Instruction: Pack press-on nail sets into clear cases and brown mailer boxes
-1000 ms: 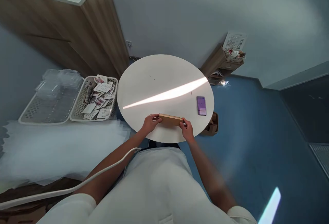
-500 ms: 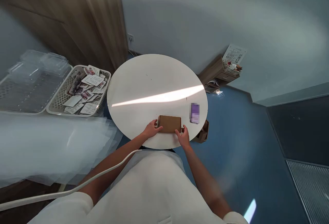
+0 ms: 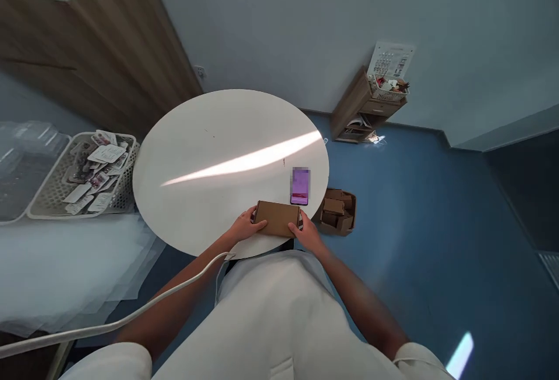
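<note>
A flat brown cardboard box [image 3: 277,219] is held at the near edge of the round white table [image 3: 196,135]. My left hand [image 3: 246,226] grips its left end, thumb on top and fingers at the side. At its right end, my right hand [image 3: 308,233] holds it the same way. The box's lid looks closed; its underside is hidden. Just beyond its right corner lies a phone [image 3: 300,186] with a purple screen.
Below the table's right edge stands a bin of brown boxes [image 3: 338,211]. A white basket of printed cards [image 3: 56,191] is at the left, beside clear plastic sheets [image 3: 65,269]. A small wooden cabinet [image 3: 353,100] stands by the wall. A white cable [image 3: 174,290] crosses my left arm.
The view has shifted to the right, so the bin of boxes shows more fully. Both hands now wrap closer round the box ends, and the box sits nearer the table's edge.
</note>
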Tool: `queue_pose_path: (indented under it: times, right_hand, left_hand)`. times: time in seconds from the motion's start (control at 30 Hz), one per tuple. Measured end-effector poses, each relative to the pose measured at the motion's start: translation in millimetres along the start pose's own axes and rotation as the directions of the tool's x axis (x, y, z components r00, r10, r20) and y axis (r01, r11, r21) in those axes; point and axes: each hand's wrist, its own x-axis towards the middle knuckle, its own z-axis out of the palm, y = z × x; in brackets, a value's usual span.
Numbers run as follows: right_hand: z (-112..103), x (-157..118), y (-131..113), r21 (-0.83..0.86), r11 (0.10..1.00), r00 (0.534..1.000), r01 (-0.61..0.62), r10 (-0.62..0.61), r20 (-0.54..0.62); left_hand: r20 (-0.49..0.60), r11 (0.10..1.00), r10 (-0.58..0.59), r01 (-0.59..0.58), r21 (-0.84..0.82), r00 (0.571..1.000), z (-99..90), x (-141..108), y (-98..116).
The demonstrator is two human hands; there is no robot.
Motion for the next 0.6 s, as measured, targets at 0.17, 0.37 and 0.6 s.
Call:
queue_pose_path:
  times: [0.17,0.37,0.6]
  right_hand:
    - [-71.7,-24.4,58.5,0.113,0.992,0.99,-0.06,0.074,-0.121]
    - [-129.1,-40.6,126.3,0.225,0.95,0.896,-0.214,0.283,-0.343]
    - [-180.5,-40.3,164.8,0.37,0.921,0.782,-0.12,0.317,-0.536]
  left_hand:
    - [0.245,0.998,-0.009,-0.005,0.059,0.97,74.3,23.1,62.3]
    - [0.498,0.997,-0.078,0.077,0.023,0.864,169.4,52.1,132.2]
    - [0.558,0.968,0.207,-0.086,-0.235,0.803,246.9,76.7,202.6]
